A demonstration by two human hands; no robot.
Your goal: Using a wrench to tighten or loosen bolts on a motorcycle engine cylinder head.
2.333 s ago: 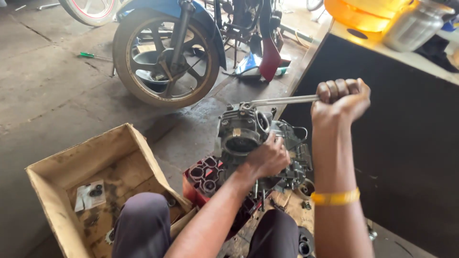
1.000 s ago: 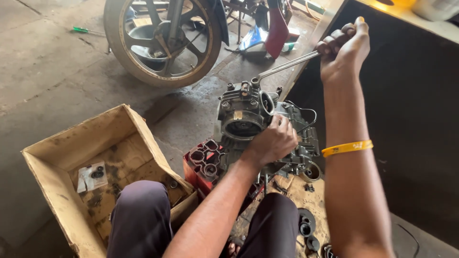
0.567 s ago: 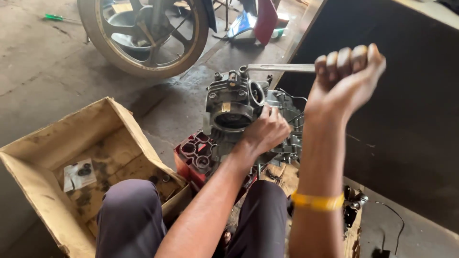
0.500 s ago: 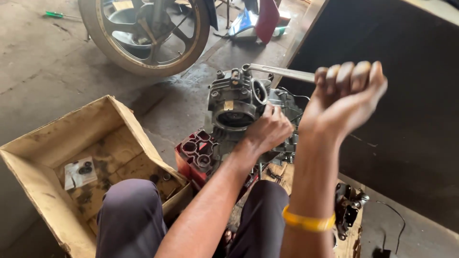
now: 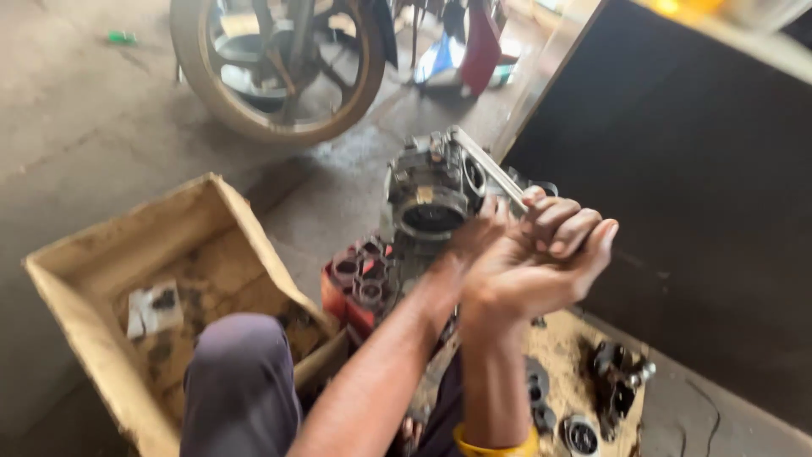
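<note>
1. Looking down past our knees, we see the engine block (image 5: 436, 190) sitting on the concrete floor (image 5: 76, 144), propped against a red crate (image 5: 359, 279) of small parts, just beside the dark panel (image 5: 694, 211) on our right.
2. Our right hand (image 5: 541, 267) is clenched around the handle end of a long metal wrench (image 5: 486, 173); its far end sits on a fastener at the top of the block.
3. Our left hand (image 5: 474, 241) is mostly hidden behind the right one and blurred. It appears pressed against the block, but we cannot tell whether its fingers are closed on anything.
4. We judge the block heavy, rigid cast metal, probably greasy, so it wants bracing low on its body rather than lifting. The wrench is stiff and slim, best gripped at the far end of the handle for leverage, and firmly, since oil could let it slip.
5. Compared with half a second ago, the wrench handle has swung down and towards us: our right fist, then raised high to the right of the block, now lies low, in front of our left hand. The view has also shifted, with the cardboard box (image 5: 144, 296) and the motorcycle wheel (image 5: 279, 68) further right in frame.
</note>
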